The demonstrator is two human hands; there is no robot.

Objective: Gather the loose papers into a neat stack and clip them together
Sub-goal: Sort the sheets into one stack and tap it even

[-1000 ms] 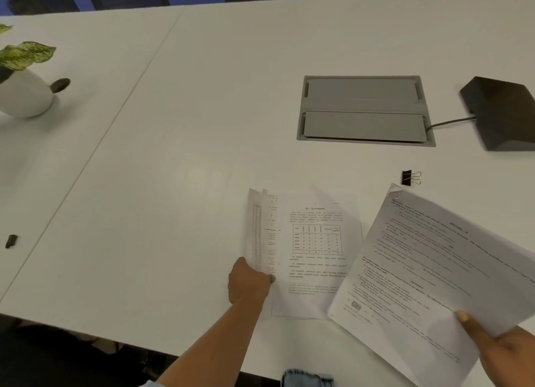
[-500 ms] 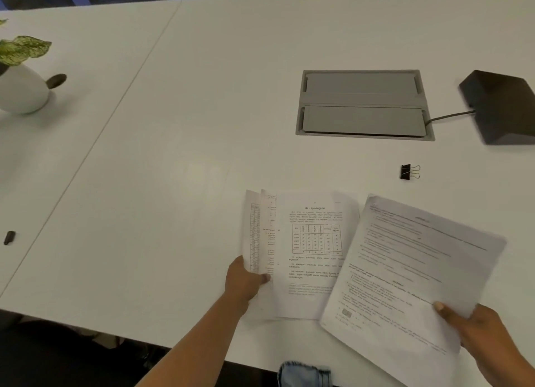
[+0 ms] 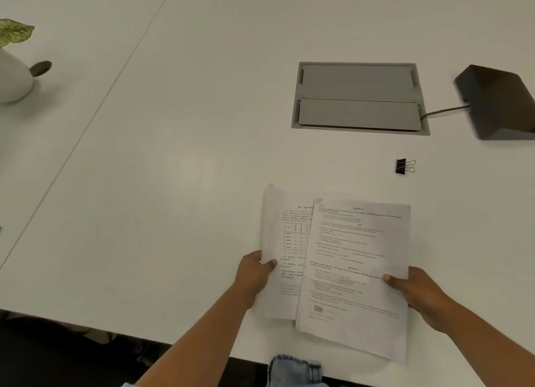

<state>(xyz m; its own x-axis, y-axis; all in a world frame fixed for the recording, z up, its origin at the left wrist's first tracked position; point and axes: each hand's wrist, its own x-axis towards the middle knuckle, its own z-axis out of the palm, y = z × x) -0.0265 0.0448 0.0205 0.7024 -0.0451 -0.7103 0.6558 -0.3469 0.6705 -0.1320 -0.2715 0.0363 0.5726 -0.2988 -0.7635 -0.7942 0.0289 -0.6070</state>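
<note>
Printed papers lie near the table's front edge. A lower sheaf with a table printed on it (image 3: 289,242) is gripped at its left edge by my left hand (image 3: 254,274). A top sheet of dense text (image 3: 356,268) overlaps that sheaf, skewed slightly clockwise and hanging over the table edge; my right hand (image 3: 414,291) pinches its right edge with the thumb on top. A black binder clip (image 3: 404,166) with silver handles rests on the table beyond the papers, to the right, apart from both hands.
The white table (image 3: 173,184) has a grey cable hatch (image 3: 359,97) set in it behind the papers. A black wedge-shaped device (image 3: 498,100) with a cord sits far right. A white plant pot (image 3: 11,77) stands far left. A seam runs diagonally across the left.
My right hand has carried the text sheet leftward and laid it over the sheaf. My left hand has shifted from pressing the sheaf to gripping its left edge.
</note>
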